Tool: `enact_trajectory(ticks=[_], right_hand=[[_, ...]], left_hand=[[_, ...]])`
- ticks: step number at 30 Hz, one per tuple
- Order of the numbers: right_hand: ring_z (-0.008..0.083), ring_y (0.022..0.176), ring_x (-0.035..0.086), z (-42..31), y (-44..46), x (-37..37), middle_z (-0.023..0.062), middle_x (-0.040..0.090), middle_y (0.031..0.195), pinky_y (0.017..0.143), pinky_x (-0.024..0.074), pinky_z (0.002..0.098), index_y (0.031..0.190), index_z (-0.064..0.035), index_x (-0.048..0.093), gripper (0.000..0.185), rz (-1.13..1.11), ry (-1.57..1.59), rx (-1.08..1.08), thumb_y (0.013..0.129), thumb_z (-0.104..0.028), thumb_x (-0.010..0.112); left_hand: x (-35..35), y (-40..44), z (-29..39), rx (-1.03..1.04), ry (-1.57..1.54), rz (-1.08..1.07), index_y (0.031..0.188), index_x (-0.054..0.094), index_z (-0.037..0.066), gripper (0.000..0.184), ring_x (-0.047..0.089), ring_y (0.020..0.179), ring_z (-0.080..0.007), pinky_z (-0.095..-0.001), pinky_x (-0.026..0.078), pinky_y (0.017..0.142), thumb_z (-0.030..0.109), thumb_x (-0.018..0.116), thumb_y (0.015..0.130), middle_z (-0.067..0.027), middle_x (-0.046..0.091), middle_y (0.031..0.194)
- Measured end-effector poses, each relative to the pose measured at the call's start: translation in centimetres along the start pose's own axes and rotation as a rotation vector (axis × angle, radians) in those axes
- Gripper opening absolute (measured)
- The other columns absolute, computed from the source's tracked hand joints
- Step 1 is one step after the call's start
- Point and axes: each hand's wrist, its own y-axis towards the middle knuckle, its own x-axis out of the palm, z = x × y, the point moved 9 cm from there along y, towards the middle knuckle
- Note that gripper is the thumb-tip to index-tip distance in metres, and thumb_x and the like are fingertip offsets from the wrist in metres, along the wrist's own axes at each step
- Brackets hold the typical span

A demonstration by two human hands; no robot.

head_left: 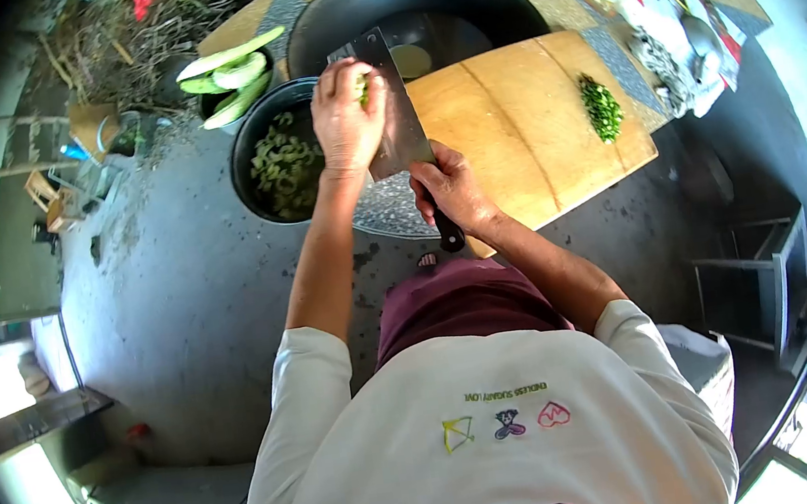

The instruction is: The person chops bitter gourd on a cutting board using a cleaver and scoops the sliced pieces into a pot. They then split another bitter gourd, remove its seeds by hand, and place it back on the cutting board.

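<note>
My right hand (456,188) grips the black handle of a cleaver (401,136), its broad blade pointing away from me. My left hand (347,116) is curled against the blade, with light green cut vegetable pieces (361,89) showing between its fingers and the metal. Below and left of that hand is a dark pot (239,161) with cut green slices (284,162) inside. Right of the cleaver lies a wooden cutting board (496,105), with a small pile of chopped greens (600,108) near its right end.
A large black wok (317,36) is set into the counter behind the board. Long pale green gourds (240,70) lie in a container at the back left, near dry twigs (193,16). Bags and bottles crowd the right side (668,28). A metal frame (779,276) stands at right.
</note>
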Motion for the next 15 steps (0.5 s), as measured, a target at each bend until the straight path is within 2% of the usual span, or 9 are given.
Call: enact_trajectory(ticks=[3,4,6,10,13,15], right_hand=[[0.0119,0.038,0.043,-0.5,1.8,1.5,0.0044,0.044,0.058,0.034,0.0373,0.0257,0.085,-0.0028,0.043,0.007,-0.036,-0.077,-0.035,0.088,-0.010,0.045],[0.0120,0.038,0.042,-0.6,2.2,1.6,0.0046,0.044,0.058,0.034,0.0373,0.0260,0.085,-0.0023,0.043,0.008,-0.027,-0.122,-0.050,0.087,-0.009,0.045],[0.0118,0.037,0.042,-0.7,2.5,1.7,0.0051,0.044,0.058,0.034,0.0373,0.0262,0.084,-0.0017,0.043,0.008,-0.024,-0.119,-0.045,0.087,-0.008,0.045],[0.0116,0.037,0.042,-1.2,2.7,1.6,0.0052,0.044,0.057,0.033,0.0371,0.0260,0.085,-0.0013,0.043,0.007,-0.032,-0.183,-0.073,0.086,-0.008,0.046],[0.0112,0.039,0.044,-2.4,2.2,1.1,0.0041,0.044,0.058,0.034,0.0370,0.0258,0.082,-0.0018,0.044,0.007,0.061,-0.167,-0.108,0.085,-0.007,0.046],[0.0113,0.039,0.042,-2.5,2.1,0.0,0.0040,0.043,0.060,0.034,0.0360,0.0255,0.082,-0.0034,0.044,0.006,0.075,-0.127,-0.123,0.086,-0.008,0.046]], left_hand=[[-2.7,-0.8,-4.0,0.010,0.136,-0.051,0.090,0.055,0.013,0.016,0.055,0.085,-0.0270,-0.0396,0.040,0.079,0.019,0.061,0.076,-0.0030,0.058,0.092],[-3.1,-1.3,-5.1,0.001,0.248,-0.117,0.087,0.056,0.013,0.014,0.055,0.083,-0.0249,-0.0393,0.037,0.081,0.020,0.062,0.076,-0.0012,0.059,0.087],[-4.9,-1.6,-6.3,0.020,0.262,-0.097,0.083,0.058,0.013,0.012,0.055,0.083,-0.0231,-0.0396,0.036,0.082,0.020,0.063,0.076,-0.0004,0.059,0.083],[-6.7,-1.4,-6.8,-0.064,-0.008,-0.040,0.082,0.057,0.009,0.009,0.056,0.081,-0.0261,-0.0369,0.043,0.072,0.012,0.063,0.076,-0.0049,0.059,0.084],[-5.4,-1.6,-6.9,-0.056,-0.039,-0.158,0.085,0.055,0.008,0.011,0.056,0.081,-0.0286,-0.0384,0.045,0.070,0.010,0.062,0.076,-0.0081,0.058,0.084],[-2.4,-3.0,-9.5,-0.083,0.083,-0.373,0.092,0.054,0.010,0.018,0.053,0.092,-0.0304,-0.0415,0.044,0.076,0.017,0.061,0.077,-0.0096,0.054,0.093]])
